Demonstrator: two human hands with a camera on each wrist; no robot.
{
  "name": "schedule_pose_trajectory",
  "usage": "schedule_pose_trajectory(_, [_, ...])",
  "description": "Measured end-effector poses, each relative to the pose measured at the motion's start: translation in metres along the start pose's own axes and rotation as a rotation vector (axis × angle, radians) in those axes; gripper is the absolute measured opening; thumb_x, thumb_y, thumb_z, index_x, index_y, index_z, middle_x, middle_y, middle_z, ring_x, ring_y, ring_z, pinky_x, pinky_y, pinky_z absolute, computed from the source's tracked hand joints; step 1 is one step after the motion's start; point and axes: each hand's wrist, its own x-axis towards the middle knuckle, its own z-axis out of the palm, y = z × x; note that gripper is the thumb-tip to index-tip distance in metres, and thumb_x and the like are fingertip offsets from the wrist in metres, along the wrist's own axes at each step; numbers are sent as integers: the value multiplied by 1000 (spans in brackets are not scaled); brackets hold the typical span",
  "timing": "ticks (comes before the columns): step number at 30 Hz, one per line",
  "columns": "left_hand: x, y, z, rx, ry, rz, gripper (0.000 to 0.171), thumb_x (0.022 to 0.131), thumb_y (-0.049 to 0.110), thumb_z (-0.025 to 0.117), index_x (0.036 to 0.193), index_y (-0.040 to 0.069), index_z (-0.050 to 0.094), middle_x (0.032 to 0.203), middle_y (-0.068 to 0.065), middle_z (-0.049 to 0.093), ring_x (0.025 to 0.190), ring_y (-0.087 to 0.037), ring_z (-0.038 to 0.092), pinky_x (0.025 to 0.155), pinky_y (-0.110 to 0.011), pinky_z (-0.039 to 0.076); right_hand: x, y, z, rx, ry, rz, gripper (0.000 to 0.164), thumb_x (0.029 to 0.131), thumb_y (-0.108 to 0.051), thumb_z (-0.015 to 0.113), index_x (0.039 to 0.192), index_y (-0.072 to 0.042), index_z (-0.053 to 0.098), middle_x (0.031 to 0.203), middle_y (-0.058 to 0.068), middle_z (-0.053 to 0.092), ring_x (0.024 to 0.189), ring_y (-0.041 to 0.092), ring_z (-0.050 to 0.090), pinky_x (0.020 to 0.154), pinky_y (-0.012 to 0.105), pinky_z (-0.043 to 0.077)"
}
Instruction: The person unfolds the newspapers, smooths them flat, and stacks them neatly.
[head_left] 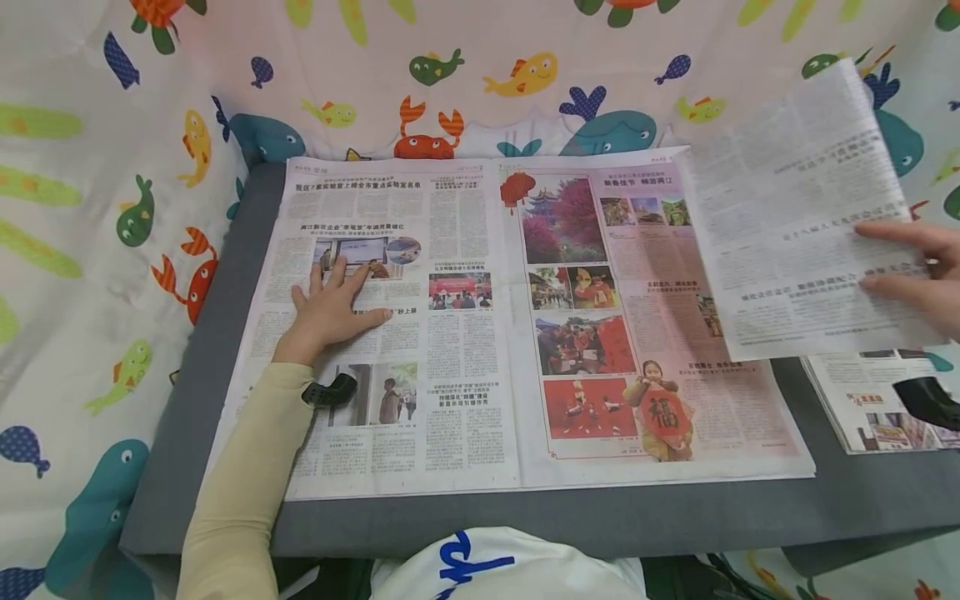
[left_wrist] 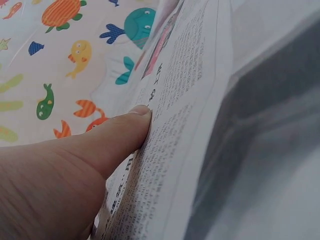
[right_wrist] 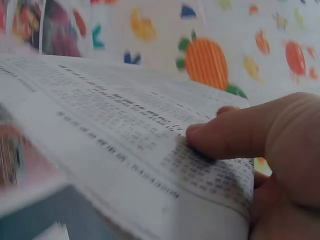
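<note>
A newspaper (head_left: pixel 465 450) lies spread across the grey table, its left page mostly text and its right page pink with photos. My left hand (head_left: pixel 326 312) rests on the left page, fingers spread over a photo; in the left wrist view its thumb (left_wrist: pixel 125 130) touches the print. At the far right my right hand (head_left: pixel 918 267) pinches a folded newspaper sheet (head_left: pixel 795 217), raised and tilted, overlapping the right page's edge. The right wrist view shows the thumb (right_wrist: pixel 225 137) on top of this sheet (right_wrist: pixel 115 115) and fingers partly hidden beneath.
A stack of folded newspapers (head_left: pixel 870 408) lies at the table's right, partly under the raised sheet. The grey table (head_left: pixel 525 521) ends close to the person's body. A curtain with sea animals (head_left: pixel 465 33) hangs behind and at the left.
</note>
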Motion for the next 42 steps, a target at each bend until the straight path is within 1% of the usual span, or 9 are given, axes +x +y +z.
schedule_pose_trajectory(5, [-1, -3, 1, -5, -1, -9, 98, 93, 65, 59, 166, 21, 11, 172, -19, -8, 154, -52, -20, 113, -81, -10, 19, -81, 37, 81, -143, 106, 60, 101, -13, 63, 155, -32, 45, 126, -20, 58, 77, -14, 61, 60, 16, 54])
schedule_pose_trajectory(13, [-1, -4, 3, -12, 0, -6, 98, 92, 65, 60, 166, 21, 12, 172, -19, -6, 154, -52, -19, 112, -82, -10, 38, -170, 118, 633, -382, 65, 58, 97, -3, 66, 150, -23, 53, 125, -6, 65, 92, 9, 75, 71, 30, 63])
schedule_pose_trajectory(18, [2, 2, 6, -19, 2, 13, 97, 93, 65, 60, 166, 21, 14, 172, -18, -6, 154, -52, -18, 112, -82, -9, 41, -197, 176, 940, -478, 115, 57, 96, 6, 62, 148, -16, 54, 124, 1, 65, 92, 13, 75, 72, 30, 63])
schedule_pose_trajectory(21, [4, 6, 7, -23, 0, 28, 96, 93, 65, 60, 166, 22, 14, 172, -18, -6, 154, -51, -19, 113, -82, -9, 41, -196, 211, 1018, -495, 157, 59, 97, 10, 58, 151, -13, 50, 121, -2, 63, 90, 10, 74, 71, 28, 62])
schedule_pose_trajectory(23, [5, 8, 7, -23, 0, 31, 96, 93, 64, 60, 166, 22, 14, 172, -18, -6, 154, -51, -19, 113, -82, -9, 40, -191, 234, 1031, -488, 195, 62, 96, 12, 57, 153, -9, 47, 120, -2, 62, 88, 8, 72, 71, 25, 61])
schedule_pose_trajectory(26, [6, 8, 7, -12, 6, 23, 96, 92, 65, 60, 166, 22, 14, 173, -18, -5, 155, -51, -19, 113, -82, -8, 38, -182, 265, 1023, -481, 282, 66, 95, 14, 56, 156, -7, 42, 133, 5, 60, 88, 4, 71, 73, 23, 59])
schedule_pose_trajectory(31, [6, 6, 5, -5, 10, 13, 97, 92, 65, 60, 166, 22, 14, 172, -18, -6, 155, -51, -19, 113, -81, -9, 34, -170, 291, 915, -476, 370, 69, 96, 9, 59, 159, -13, 39, 158, 12, 45, 102, 8, 66, 74, 20, 57])
schedule_pose_trajectory(37, [4, 3, 2, 4, 23, -8, 98, 92, 65, 61, 166, 21, 14, 173, -18, -5, 155, -51, -18, 114, -81, -8, 30, -172, 290, 784, -529, 256, 74, 95, 4, 64, 160, -15, 35, 160, 15, 43, 130, 30, 57, 77, 20, 55])
schedule_pose_trajectory(42, [3, 1, 1, 7, 24, -10, 97, 92, 64, 61, 166, 20, 15, 172, -19, -4, 155, -52, -17, 114, -81, -8, 26, -173, 280, 616, -569, 144, 74, 96, -10, 68, 161, -19, 34, 160, 12, 43, 131, 31, 54, 83, 23, 51])
